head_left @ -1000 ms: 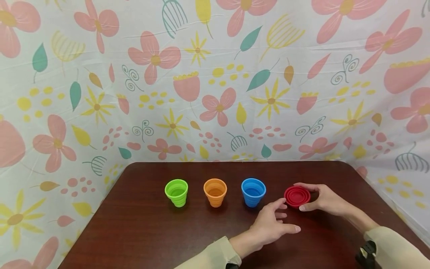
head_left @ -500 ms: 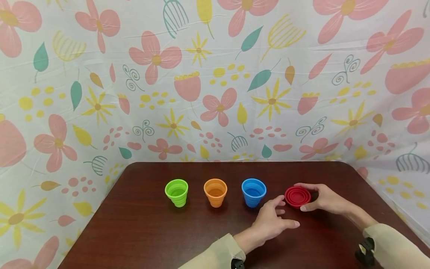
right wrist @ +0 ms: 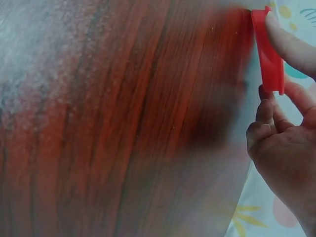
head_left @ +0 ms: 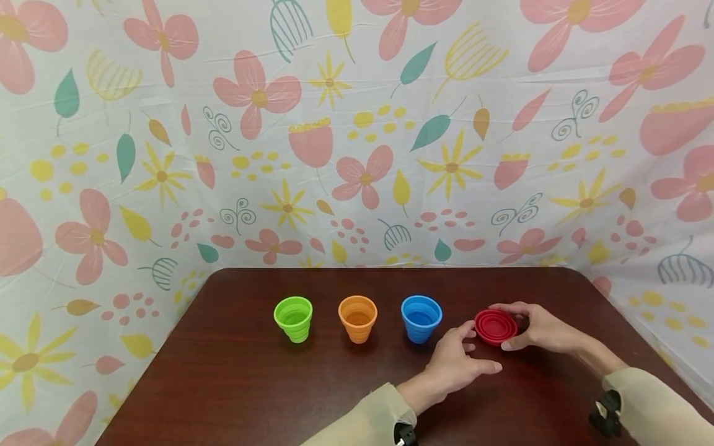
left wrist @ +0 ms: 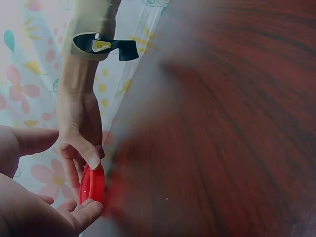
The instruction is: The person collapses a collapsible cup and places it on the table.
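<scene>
A red collapsible cup (head_left: 496,326), folded flat into rings, is at the right of the table. My right hand (head_left: 543,331) pinches its right side between thumb and fingers; the right wrist view shows the red cup (right wrist: 269,54) edge-on with the thumb over its rim. My left hand (head_left: 454,365) is at the cup's left, thumb spread wide and fingers extended. In the left wrist view its fingertips touch or nearly touch the red rim (left wrist: 92,185). To the left stand a blue cup (head_left: 421,319), an orange cup (head_left: 357,319) and a green cup (head_left: 293,319), all upright and expanded.
The dark brown table (head_left: 240,384) has its back edge against a white floral cloth (head_left: 357,124). Cloth also hangs along both sides of the table. The three expanded cups form a row left of the hands.
The red cup and both hands have shifted very slightly to the right. The right hand keeps its grip, and the three other cups have stayed in place.
</scene>
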Tool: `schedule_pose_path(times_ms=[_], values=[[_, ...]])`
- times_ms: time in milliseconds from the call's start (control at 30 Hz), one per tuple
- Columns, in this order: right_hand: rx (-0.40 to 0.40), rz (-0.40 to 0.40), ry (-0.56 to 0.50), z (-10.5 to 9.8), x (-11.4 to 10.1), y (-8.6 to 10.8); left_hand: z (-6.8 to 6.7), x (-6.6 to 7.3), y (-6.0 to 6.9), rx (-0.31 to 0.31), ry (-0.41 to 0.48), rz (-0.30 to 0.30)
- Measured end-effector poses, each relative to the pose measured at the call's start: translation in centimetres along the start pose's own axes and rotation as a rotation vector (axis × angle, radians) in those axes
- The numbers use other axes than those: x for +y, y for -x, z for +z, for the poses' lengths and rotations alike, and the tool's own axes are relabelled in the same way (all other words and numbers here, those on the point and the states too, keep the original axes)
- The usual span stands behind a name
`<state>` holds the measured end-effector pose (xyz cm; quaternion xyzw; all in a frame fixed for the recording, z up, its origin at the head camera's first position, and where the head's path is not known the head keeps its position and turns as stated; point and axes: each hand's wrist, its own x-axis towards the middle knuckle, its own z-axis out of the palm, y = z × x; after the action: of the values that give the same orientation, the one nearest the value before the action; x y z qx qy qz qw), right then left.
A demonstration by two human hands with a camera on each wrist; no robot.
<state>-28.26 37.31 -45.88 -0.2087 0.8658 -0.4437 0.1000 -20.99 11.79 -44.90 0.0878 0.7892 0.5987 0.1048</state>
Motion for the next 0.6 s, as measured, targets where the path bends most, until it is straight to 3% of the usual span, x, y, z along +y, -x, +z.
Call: schedule_pose_path(times_ms=[267,600], values=[[-0.012,0.027,0.056,-0.29,0.19,-0.18,0.36,-0.42,-0.37,0.012,-0.039,-0.026],[-0.059,-0.014,0.048,-0.59,0.63,-0.52,0.5,-0.5,-0.74,0.015,-0.042,-0.031]])
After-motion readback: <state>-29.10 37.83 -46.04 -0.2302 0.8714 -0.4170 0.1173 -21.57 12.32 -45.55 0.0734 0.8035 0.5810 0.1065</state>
